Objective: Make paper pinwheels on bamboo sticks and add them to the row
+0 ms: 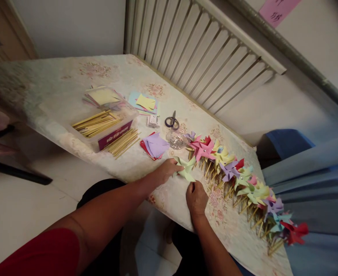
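My left hand (166, 171) pinches the left side of a pale green paper pinwheel (186, 169) lying on the table's floral cloth (171, 195). My right hand (196, 197) sits just below the pinwheel, fingertips closed at its lower edge; whether they grip it or something small I cannot tell. A long row of finished pinwheels on wooden sticks (238, 176) stretches from beside my hands toward the right.
A clear box of wooden sticks (95, 123) and loose sticks (124, 142) lie at left. Red and purple paper squares (155, 146), a bag of shiny beads (176, 141), scissors (172, 122), more coloured paper (144, 102) lie beyond. A radiator (203, 50) stands behind.
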Demonstrator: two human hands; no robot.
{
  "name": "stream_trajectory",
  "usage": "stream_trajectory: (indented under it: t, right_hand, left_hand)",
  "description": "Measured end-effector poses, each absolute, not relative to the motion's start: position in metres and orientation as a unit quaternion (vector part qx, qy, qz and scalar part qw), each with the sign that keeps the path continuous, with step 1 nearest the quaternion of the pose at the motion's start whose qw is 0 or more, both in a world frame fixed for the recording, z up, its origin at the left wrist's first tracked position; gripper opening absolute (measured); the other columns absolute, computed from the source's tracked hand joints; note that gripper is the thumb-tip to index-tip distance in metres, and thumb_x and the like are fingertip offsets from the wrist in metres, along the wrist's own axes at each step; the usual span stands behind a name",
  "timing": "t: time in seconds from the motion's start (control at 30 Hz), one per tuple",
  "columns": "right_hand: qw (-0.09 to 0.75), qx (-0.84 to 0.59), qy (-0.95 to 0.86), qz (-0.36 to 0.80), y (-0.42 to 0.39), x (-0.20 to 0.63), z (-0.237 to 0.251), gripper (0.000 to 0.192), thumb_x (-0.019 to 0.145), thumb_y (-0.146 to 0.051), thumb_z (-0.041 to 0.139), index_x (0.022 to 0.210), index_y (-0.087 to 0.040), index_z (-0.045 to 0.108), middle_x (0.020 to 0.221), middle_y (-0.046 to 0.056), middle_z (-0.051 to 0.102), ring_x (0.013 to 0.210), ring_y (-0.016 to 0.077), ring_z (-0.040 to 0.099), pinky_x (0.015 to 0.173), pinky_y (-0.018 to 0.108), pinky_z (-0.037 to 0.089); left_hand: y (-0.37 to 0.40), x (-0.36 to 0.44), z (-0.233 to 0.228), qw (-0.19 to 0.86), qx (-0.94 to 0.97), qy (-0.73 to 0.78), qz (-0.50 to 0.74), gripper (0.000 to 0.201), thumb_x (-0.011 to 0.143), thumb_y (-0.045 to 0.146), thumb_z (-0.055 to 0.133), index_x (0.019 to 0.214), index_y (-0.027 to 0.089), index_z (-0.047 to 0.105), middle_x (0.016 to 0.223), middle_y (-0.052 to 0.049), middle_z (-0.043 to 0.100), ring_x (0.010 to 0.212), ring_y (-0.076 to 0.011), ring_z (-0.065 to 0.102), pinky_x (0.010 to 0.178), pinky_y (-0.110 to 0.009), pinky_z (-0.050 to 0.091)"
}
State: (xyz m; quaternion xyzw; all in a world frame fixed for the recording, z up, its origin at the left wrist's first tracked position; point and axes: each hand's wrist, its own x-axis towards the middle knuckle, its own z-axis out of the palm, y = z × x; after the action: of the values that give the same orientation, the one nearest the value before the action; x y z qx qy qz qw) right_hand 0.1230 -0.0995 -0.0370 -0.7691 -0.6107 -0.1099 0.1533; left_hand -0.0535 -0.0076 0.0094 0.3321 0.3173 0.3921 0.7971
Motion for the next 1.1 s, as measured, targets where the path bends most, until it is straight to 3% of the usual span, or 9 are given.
stream_trajectory:
  t: [0.37,0.77,0.9,1.1]
  right_hand:
    - [0.149,-0.765,-0.617,-0.110,-0.100,0.124,-0.037,0.026,0.096,-0.026,0.042,0.083,-0.018,0.064,0.078,0.004,0.065,0.066,0.0157,0.054,0.061,0.030,0.025]
    - [0.170,-0.764,-0.615,-0.094,-0.099,0.123,-0.037,0.030,0.095,-0.029,0.040,0.083,-0.018,0.065,0.080,0.006,0.068,0.069,0.0176,0.057,0.063,0.029,0.031]
    - [0.250,-0.751,-0.609,-0.052,-0.102,0.130,-0.038,0.031,0.093,-0.032,0.042,0.085,-0.017,0.068,0.081,0.007,0.070,0.070,0.0186,0.059,0.068,0.029,0.038]
    - [0.462,-0.738,-0.492,-0.017,-0.108,0.118,-0.023,0.028,0.088,-0.041,0.054,0.079,-0.017,0.065,0.067,0.001,0.063,0.063,0.0157,0.055,0.066,0.027,0.044]
  left_hand:
    - [-0.006,-0.053,0.008,0.786,0.344,0.337,0.388,0.016,0.060,0.021,0.073,0.073,0.014,0.065,0.064,0.001,0.063,0.059,-0.0115,0.054,0.058,-0.022,0.038]
    - [-0.005,-0.051,0.005,0.808,0.310,0.297,0.403,0.022,0.059,0.023,0.078,0.075,0.013,0.066,0.067,0.000,0.066,0.062,-0.0116,0.058,0.064,-0.023,0.044]
    - [-0.004,-0.052,0.002,0.798,0.310,0.314,0.410,0.022,0.058,0.022,0.077,0.075,0.013,0.066,0.064,0.001,0.064,0.058,-0.0106,0.055,0.058,-0.022,0.041]
    - [-0.001,-0.045,0.001,0.786,0.324,0.339,0.403,0.016,0.062,0.020,0.072,0.071,0.014,0.062,0.060,0.004,0.060,0.058,-0.0096,0.052,0.057,-0.020,0.039]
